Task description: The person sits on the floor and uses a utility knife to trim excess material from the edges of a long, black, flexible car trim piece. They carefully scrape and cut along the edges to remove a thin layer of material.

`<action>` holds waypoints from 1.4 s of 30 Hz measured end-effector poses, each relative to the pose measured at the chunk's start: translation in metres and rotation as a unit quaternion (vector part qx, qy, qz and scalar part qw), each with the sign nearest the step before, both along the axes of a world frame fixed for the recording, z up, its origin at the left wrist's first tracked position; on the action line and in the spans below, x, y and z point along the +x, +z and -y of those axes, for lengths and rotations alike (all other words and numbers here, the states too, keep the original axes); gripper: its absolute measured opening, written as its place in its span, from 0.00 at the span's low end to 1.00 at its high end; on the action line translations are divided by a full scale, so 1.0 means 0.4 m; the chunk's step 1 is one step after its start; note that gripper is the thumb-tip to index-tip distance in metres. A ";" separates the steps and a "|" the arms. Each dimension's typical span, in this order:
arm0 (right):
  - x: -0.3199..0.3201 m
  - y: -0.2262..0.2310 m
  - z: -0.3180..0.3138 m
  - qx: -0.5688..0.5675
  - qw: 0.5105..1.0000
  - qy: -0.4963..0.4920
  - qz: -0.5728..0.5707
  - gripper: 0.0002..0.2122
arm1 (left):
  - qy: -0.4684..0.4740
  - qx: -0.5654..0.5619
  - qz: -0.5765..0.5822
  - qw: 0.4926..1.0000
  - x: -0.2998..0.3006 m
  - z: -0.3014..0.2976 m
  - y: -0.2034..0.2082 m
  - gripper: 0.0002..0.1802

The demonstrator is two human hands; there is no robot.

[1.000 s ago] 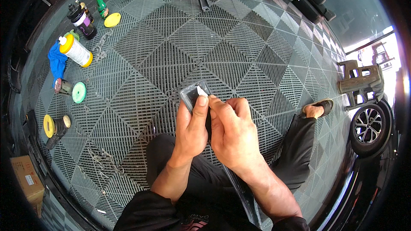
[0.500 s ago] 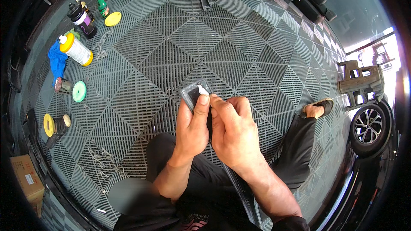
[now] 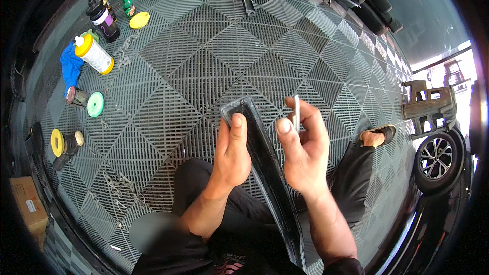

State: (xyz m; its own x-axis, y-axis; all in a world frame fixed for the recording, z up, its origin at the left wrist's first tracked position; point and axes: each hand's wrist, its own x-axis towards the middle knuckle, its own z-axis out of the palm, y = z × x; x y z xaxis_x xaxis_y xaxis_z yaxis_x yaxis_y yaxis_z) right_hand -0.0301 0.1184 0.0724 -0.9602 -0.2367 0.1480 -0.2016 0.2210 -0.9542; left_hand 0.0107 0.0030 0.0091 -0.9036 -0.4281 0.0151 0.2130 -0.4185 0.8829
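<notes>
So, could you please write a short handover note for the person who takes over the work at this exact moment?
Left hand: grips the upper end of the long black trim strip, thumb pressed on its face.
Right hand: off the strip, pinching a thin white strip upright between the fingers.
The trim strip runs down across the lap, over the grey grid floor tiles.
Polish bottles and polishing pads lie on the floor to the far left, untouched.
Done: white strip is free of the trim. Left: cannot tell.
</notes>
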 end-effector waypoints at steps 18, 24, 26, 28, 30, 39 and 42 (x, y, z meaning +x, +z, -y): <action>-0.113 -0.009 0.073 0.205 0.903 0.136 -0.353 0.08 | -0.031 -0.116 -0.116 0.986 -0.017 0.013 -0.052 0.37; -0.146 0.022 0.028 0.136 0.975 0.044 -0.173 0.08 | -0.010 -0.102 -0.001 0.995 0.007 0.006 -0.057 0.40; -0.158 0.011 0.016 0.195 0.972 0.059 -0.121 0.12 | 0.003 -0.085 0.004 0.996 0.007 0.002 -0.053 0.41; -0.158 0.015 0.007 0.254 0.960 0.085 -0.078 0.14 | -0.051 0.009 -0.005 0.999 0.008 0.016 -0.014 0.42; -0.154 0.021 0.000 0.246 0.961 0.115 -0.049 0.16 | 0.006 0.053 -0.005 0.999 -0.013 -0.004 -0.004 0.44; -0.173 0.056 -0.012 0.262 0.904 0.284 -0.185 0.15 | -0.022 0.086 -0.072 0.993 -0.011 0.032 -0.017 0.30; -0.198 0.080 -0.006 0.313 0.877 0.306 -0.200 0.14 | 0.009 -0.014 -0.021 1.000 -0.017 0.036 -0.010 0.25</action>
